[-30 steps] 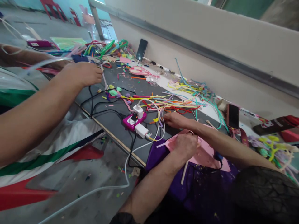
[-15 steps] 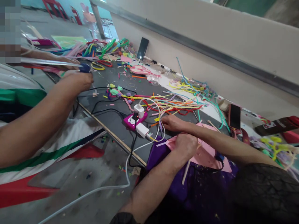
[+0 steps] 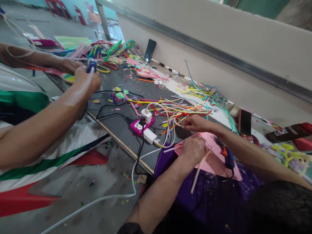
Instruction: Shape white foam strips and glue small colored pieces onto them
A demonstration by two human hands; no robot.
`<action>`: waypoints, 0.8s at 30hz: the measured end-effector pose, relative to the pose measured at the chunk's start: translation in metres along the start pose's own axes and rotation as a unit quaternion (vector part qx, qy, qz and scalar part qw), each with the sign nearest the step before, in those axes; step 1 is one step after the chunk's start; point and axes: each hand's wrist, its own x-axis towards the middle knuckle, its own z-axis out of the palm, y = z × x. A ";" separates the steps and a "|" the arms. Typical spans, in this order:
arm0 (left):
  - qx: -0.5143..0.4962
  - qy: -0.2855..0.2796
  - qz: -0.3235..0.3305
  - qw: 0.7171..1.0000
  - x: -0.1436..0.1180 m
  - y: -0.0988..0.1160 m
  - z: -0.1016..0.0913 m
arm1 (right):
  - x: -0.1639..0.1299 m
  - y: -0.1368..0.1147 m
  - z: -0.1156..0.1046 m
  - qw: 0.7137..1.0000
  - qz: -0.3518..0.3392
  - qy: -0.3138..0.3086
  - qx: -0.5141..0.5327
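Observation:
My left hand (image 3: 194,151) is closed, low over a pink sheet (image 3: 216,165) on a dark purple cloth (image 3: 180,188). Its fingertips point away from me, and what they grip is hidden. Beside those fingers a cream pipe cleaner (image 3: 198,174) slants down across the sheet and cloth. A pale strip end (image 3: 168,150) sticks out on the hand's other side. Further up, my right hand (image 3: 197,123) pinches a pale pipe cleaner (image 3: 177,122), which curves in a loop near the white cable. A blue and orange glue gun (image 3: 227,155) lies on the sheet's right part.
A magenta power strip (image 3: 136,128) with white chargers and cables sits left of my hands. Many coloured pipe cleaners (image 3: 180,109) lie beyond. Two phones (image 3: 149,51) and a dark bottle (image 3: 287,132) stand along the wall side. At left, a co-worker's hands (image 3: 86,78) hold a blue tool.
My right hand has moved up and right, and a pale loop now shows at its fingers. More of the glue gun is visible. The co-worker's hands have shifted slightly.

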 end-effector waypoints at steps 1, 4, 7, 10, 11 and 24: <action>-0.001 -0.001 -0.002 1.000 0.000 0.000 0.000 | -0.008 0.001 -0.005 1.000 0.008 0.005 0.009; 0.000 0.009 0.001 1.000 0.001 -0.001 0.001 | -0.030 0.005 -0.015 0.996 0.041 0.018 0.082; 0.003 0.028 0.012 1.000 0.002 -0.003 0.003 | -0.044 0.010 -0.013 0.987 0.064 0.045 0.139; 0.017 0.030 0.001 0.999 0.002 -0.004 0.004 | -0.053 0.013 -0.009 0.979 0.079 0.067 0.177; 0.023 0.027 -0.007 0.999 0.002 -0.003 0.004 | -0.057 0.014 -0.008 0.974 0.081 0.066 0.203; 0.056 0.002 -0.049 0.997 0.004 -0.003 -0.004 | -0.128 0.014 0.001 0.977 0.082 0.070 0.184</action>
